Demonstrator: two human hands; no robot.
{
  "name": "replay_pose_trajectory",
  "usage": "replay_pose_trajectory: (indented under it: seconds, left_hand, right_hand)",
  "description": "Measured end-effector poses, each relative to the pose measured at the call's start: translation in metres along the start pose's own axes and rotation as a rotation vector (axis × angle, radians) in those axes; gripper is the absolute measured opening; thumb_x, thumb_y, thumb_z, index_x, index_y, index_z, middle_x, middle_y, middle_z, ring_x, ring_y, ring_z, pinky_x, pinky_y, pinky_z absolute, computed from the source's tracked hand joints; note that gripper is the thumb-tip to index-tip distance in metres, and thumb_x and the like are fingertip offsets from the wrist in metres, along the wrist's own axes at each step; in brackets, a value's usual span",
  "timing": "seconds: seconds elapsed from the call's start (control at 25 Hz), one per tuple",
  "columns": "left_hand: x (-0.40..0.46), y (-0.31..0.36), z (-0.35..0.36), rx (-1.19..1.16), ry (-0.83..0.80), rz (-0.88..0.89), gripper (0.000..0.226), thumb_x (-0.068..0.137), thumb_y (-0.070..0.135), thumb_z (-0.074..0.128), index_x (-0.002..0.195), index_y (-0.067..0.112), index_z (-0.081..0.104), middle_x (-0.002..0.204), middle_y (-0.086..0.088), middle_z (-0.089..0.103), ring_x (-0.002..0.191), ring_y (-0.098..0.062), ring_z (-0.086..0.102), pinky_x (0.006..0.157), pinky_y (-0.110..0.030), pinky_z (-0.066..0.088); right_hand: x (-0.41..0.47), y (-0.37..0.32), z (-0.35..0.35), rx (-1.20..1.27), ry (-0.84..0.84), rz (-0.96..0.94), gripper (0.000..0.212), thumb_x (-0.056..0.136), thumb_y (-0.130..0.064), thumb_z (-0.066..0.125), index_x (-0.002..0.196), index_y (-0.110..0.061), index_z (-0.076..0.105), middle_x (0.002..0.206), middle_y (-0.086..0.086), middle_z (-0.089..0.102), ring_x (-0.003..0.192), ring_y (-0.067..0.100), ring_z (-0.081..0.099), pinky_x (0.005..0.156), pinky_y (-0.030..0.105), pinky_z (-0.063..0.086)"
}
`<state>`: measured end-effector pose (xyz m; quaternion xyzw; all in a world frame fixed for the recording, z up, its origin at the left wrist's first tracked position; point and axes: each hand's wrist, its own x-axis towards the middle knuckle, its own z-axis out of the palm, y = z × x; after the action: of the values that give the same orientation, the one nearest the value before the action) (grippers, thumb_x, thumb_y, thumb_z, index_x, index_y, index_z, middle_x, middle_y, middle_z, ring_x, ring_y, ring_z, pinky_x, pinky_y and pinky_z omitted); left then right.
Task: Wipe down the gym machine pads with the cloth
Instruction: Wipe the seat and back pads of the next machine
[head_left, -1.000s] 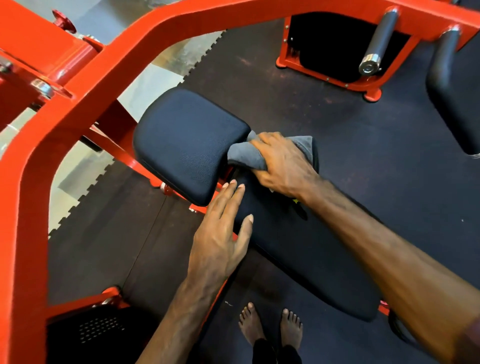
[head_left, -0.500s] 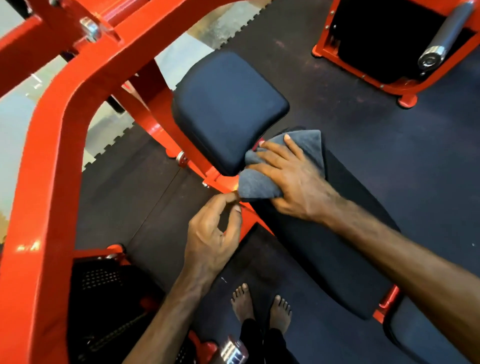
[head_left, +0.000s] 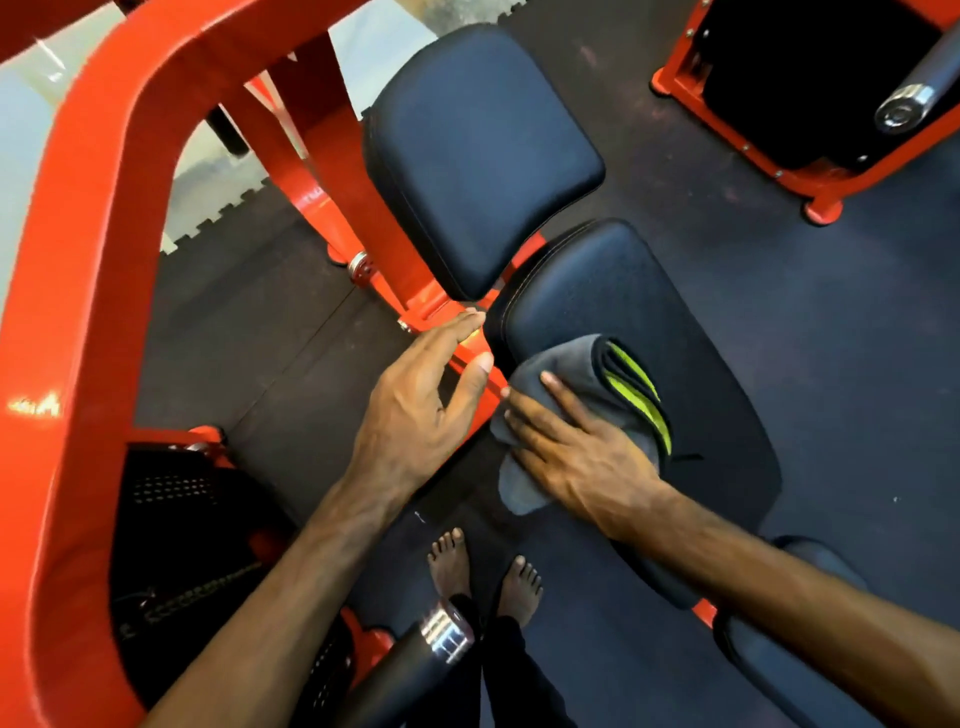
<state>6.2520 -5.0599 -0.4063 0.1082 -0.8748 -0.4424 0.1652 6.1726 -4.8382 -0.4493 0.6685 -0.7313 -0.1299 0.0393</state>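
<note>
A long black pad runs from the centre toward the lower right. On its near left edge lies a folded grey cloth with a yellow-green inner layer. My right hand presses flat on the cloth, fingers spread and straight. A square black pad stands just beyond the long one. My left hand reaches beside the long pad's left edge, fingers extended, fingertips at the red bracket under the square pad.
The red machine frame arches across the left. A black handle with a chrome end juts up at the bottom centre, near my bare feet. Another red machine stands at the top right. A third pad sits lower right.
My right hand slid the cloth down the long pad toward me, away from the square pad. My left hand uncurled its fingers and stretched toward the red bracket.
</note>
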Motion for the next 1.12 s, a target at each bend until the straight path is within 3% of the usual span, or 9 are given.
replay_pose_trajectory:
  seconds: [0.12,0.24,0.44,0.64,0.76,0.84,0.92,1.0,1.12]
  left_hand:
    - [-0.010,-0.007,0.010,-0.018,-0.049,-0.028,0.045,0.107,0.020,0.065,0.149,0.006,0.058,0.155,-0.004,0.057,0.146,-0.010,0.051,0.115,-0.045,0.048]
    - [-0.008,-0.011,0.014,-0.005,-0.050,-0.009,0.048,0.107,0.021,0.063,0.152,0.006,0.055,0.158,-0.006,0.054,0.149,-0.010,0.047,0.121,-0.040,0.043]
    - [-0.015,-0.004,0.022,0.181,-0.115,0.133,0.055,0.108,0.027,0.061,0.157,0.007,0.048,0.165,-0.007,0.045,0.152,-0.014,0.044,0.123,-0.038,0.040]
    - [-0.019,-0.004,0.031,0.284,-0.109,0.226,0.057,0.108,0.023,0.062,0.158,0.004,0.045,0.167,-0.013,0.040,0.153,-0.019,0.042,0.121,-0.040,0.043]
    - [-0.025,-0.003,0.033,0.309,-0.145,0.292,0.056,0.107,0.019,0.063,0.158,0.003,0.045,0.168,-0.019,0.035,0.155,-0.026,0.039,0.121,-0.050,0.042]
    - [-0.030,0.000,0.036,0.307,-0.165,0.288,0.057,0.106,0.017,0.064,0.157,0.001,0.045,0.169,-0.021,0.033,0.157,-0.029,0.036,0.122,-0.052,0.041]
    - [-0.033,0.002,0.039,0.308,-0.195,0.253,0.059,0.106,0.017,0.063,0.159,0.000,0.041,0.171,-0.021,0.028,0.159,-0.030,0.031,0.123,-0.052,0.039]
    - [-0.032,0.001,0.041,0.289,-0.238,0.251,0.060,0.107,0.017,0.062,0.160,0.000,0.039,0.171,-0.023,0.025,0.160,-0.032,0.027,0.124,-0.054,0.037]
    - [-0.034,0.001,0.039,0.279,-0.263,0.249,0.059,0.107,0.016,0.061,0.159,0.000,0.040,0.171,-0.025,0.023,0.160,-0.033,0.027,0.126,-0.057,0.033]
  right_hand:
    - [0.009,0.005,-0.002,-0.093,0.033,0.016,0.038,0.105,-0.014,0.043,0.130,-0.006,0.070,0.146,0.018,0.061,0.150,0.039,0.042,0.128,0.064,0.012]
    - [0.015,-0.007,0.004,-0.064,0.083,0.105,0.039,0.105,-0.010,0.042,0.138,-0.002,0.064,0.150,0.021,0.057,0.151,0.039,0.040,0.128,0.064,0.012]
    - [-0.065,-0.030,0.026,-0.112,-0.050,-0.047,0.041,0.103,-0.009,0.040,0.134,0.000,0.066,0.153,0.025,0.053,0.153,0.041,0.035,0.128,0.063,0.011]
    - [-0.024,-0.047,0.035,-0.093,0.046,0.138,0.046,0.108,-0.006,0.028,0.143,0.004,0.057,0.151,0.026,0.054,0.152,0.043,0.037,0.129,0.061,0.014]
    - [-0.092,-0.067,0.054,-0.094,-0.088,0.036,0.044,0.102,-0.012,0.044,0.140,0.004,0.060,0.149,0.027,0.056,0.151,0.045,0.037,0.129,0.062,-0.003]
    - [-0.116,-0.086,0.058,-0.087,-0.196,0.044,0.050,0.098,-0.014,0.042,0.141,0.003,0.061,0.152,0.026,0.053,0.152,0.045,0.034,0.128,0.062,-0.009]
    - [-0.083,-0.096,0.060,-0.015,-0.207,0.170,0.047,0.102,-0.009,0.037,0.139,0.005,0.062,0.151,0.029,0.053,0.152,0.044,0.037,0.130,0.059,0.007]
    - [-0.037,-0.094,0.055,0.089,-0.107,0.346,0.043,0.106,-0.010,0.038,0.139,0.007,0.060,0.150,0.031,0.053,0.150,0.046,0.039,0.129,0.057,0.022]
    - [-0.048,-0.114,0.042,0.380,-0.050,0.471,0.044,0.096,-0.021,0.051,0.134,-0.008,0.068,0.146,0.021,0.059,0.148,0.041,0.044,0.128,0.061,0.018]
